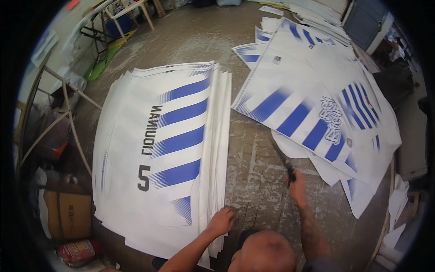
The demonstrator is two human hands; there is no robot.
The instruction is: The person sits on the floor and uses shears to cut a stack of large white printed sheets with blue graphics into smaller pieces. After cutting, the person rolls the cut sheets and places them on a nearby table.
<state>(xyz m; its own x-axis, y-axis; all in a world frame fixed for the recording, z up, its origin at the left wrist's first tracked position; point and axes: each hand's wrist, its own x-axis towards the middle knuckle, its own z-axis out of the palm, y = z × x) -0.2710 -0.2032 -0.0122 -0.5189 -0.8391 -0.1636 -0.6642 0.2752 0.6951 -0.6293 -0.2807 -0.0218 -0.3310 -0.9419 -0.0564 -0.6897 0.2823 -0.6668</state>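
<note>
A stack of large white printed paper sheets [176, 146] with blue stripes, mirrored lettering and a number lies on the worn floor to the left. My left hand [221, 221] rests at the stack's lower right edge, its fingers curled at the sheets; whether it grips any is unclear. My right hand [297, 185] holds dark-handled scissors [287, 163], blades pointing up and left, over the floor beside the other pile. That second pile of printed sheets [292, 81], with blue stripes and lettering, is fanned out on the right.
My bare knee [268, 251] is at the bottom. A cardboard box [66, 214] and a red plastic package [78, 251] stand at lower left, below a metal frame [69, 112]. A light-coloured table [127, 13] is at the back left. More stacked sheets [319, 23] lie at the back right.
</note>
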